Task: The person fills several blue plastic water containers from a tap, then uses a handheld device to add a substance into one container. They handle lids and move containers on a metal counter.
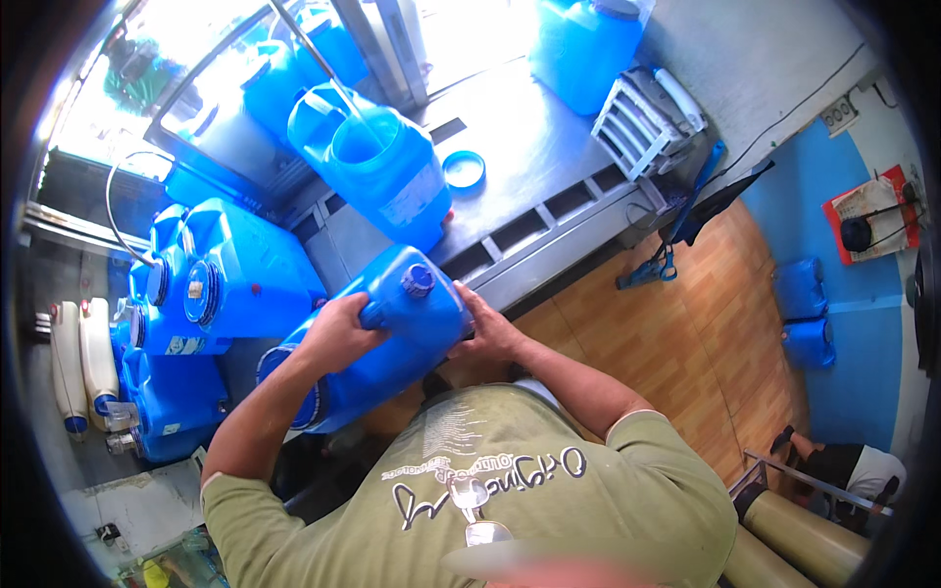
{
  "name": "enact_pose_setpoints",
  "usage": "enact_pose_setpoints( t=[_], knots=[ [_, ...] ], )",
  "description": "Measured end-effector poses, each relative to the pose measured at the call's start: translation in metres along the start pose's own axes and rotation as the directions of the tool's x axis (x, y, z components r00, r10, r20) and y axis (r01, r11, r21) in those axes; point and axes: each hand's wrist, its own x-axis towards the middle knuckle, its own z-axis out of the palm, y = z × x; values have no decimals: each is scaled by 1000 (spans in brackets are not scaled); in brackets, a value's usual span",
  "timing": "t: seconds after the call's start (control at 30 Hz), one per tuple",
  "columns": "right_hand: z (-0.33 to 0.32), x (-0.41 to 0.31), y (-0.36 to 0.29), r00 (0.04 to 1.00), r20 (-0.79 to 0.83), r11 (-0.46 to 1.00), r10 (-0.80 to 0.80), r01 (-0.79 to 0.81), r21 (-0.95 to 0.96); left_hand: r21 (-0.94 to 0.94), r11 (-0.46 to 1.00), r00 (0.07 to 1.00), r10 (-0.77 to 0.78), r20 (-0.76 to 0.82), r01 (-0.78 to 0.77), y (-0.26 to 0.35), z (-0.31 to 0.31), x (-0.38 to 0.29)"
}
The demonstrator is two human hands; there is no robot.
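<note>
A blue plastic water container [401, 353] is tilted on its side in front of my torso, held in both hands. My left hand [338, 334] grips its moulded handle. My right hand [489, 327] is pressed against the container's end, fingers spread around the edge. A small ribbed cap [418, 280] shows on its upper face, and a wide round lid lies partly behind my left forearm. Just beyond stands another blue container [412, 198] with its wide mouth uncovered, and a thin metal pipe [316, 55] reaches into that mouth. A loose blue lid [464, 172] lies beside it.
A stainless steel counter [514, 132] has slots along its front edge. Several blue containers [250, 272] crowd the left side, near white filter housings [99, 353]. A white plastic rack [639, 125] stands at right. Gas-cylinder-like tanks [801, 529] and another person [845, 470] are lower right.
</note>
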Motion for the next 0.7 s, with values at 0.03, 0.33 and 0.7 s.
enact_pose_setpoints(
  t=[0.03, 0.33, 0.7],
  knots=[
    [-13, 0, 7, 1000, -7, 1000, -7, 8, 12, -43, 999, 999, 25, 26, -24, 6, 2, 11],
    [-61, -41, 65, 940, -257, 857, 224, -64, 511, -354, 935, 887, 184, 424, -25, 79, 16, 105],
    [-120, -19, 107, 868, -364, 746, 337, -10, 665, -346, 938, 936, 124, 331, -2, 149, 26, 162]
  ],
)
